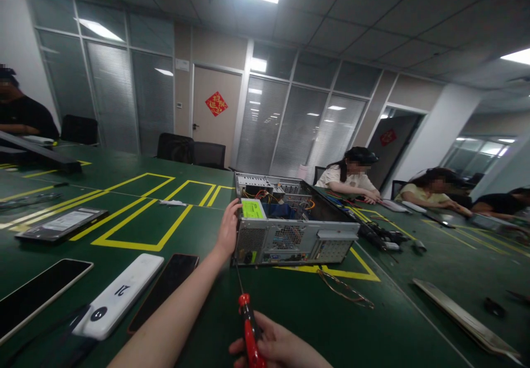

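Observation:
An open computer case lies on its side on the green table, its rear panel with vent holes towards me. Inside show colored wires and a bright yellow-green labelled power supply. My left hand grips the case at its left side, fingertips near the upper edge. In my right hand is a red and black screwdriver, held by its handle. Its thin shaft points up and away, towards the lower left corner of the rear panel. Whether the tip touches a screw I cannot make out.
On the left lie a hard drive, a white power bank and two phones, one a dark phone. Glasses rest before the case. A metal side panel and black cables lie rightward. Several people sit around.

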`<state>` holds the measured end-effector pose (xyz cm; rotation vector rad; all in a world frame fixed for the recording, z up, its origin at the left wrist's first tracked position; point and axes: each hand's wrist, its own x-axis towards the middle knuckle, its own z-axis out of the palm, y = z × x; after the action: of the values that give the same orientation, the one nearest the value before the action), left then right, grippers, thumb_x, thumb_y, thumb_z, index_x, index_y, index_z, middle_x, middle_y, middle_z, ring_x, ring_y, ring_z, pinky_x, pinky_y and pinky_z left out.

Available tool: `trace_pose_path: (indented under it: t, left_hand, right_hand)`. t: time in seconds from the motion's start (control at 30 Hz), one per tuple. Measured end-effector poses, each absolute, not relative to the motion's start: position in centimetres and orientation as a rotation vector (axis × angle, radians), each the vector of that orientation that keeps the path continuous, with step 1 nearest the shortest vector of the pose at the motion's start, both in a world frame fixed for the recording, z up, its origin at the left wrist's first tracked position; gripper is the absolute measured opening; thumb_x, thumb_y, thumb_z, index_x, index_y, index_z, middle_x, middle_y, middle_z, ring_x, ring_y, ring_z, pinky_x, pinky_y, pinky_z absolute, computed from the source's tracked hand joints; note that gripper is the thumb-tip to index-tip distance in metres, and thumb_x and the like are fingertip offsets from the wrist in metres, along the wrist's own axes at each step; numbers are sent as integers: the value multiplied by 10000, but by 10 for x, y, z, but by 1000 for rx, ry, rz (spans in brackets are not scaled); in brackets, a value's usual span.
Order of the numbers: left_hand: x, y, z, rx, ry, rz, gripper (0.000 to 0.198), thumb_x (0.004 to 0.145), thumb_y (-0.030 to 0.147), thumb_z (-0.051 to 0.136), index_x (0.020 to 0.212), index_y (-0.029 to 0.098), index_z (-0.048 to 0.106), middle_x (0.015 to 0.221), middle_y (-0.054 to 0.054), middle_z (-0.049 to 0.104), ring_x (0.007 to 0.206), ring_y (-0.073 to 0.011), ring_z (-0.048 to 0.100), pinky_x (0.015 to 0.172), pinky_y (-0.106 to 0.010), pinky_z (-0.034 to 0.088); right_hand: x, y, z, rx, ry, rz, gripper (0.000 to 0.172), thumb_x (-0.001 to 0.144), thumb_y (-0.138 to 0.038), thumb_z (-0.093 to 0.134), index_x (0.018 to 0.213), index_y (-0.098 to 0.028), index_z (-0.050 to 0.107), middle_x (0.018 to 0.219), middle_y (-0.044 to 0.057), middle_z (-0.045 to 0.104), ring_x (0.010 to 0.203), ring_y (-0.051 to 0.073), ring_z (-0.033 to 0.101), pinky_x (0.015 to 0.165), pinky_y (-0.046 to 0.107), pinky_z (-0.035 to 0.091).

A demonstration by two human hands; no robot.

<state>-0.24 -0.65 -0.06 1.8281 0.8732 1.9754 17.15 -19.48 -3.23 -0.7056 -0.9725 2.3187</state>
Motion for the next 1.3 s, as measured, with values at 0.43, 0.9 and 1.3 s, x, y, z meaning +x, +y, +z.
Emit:
trace_pose_path:
  t: [0.43, 0.9, 1.3]
  left_hand:
    - [-4, -6, -1, 1846, 877, 1963, 449, 998, 467, 244, 1218, 233, 558, 1416, -97, 488, 1341, -221, 451, 1143, -459, 350]
    - [-4, -6, -1, 1839, 861, 1972, 430, 996, 458, 255, 1214, 246, 559, 1415, -88, 488, 1334, -222, 456, 1138, -455, 354]
    - [-4, -6, -1, 1833, 867, 1964, 430, 996, 457, 255, 1220, 243, 553, 1419, -91, 482, 1343, -225, 445, 1143, -466, 348]
  right_hand:
    - [152, -188, -60, -846, -1012, 2262, 642, 562, -456, 879, 1019, -207, 503, 723, -23, 653, 541, 75, 526, 593, 232, 304]
    - [155, -199, -32, -726, -996, 2309, 850, 525, -260, 897, 1281, -214, 511, 953, 48, 712, 880, 191, 682, 893, 362, 412]
    - [162, -189, -68, -866, -979, 2196, 655, 567, -579, 837, 1015, -216, 525, 820, 5, 668, 548, 85, 533, 593, 255, 368]
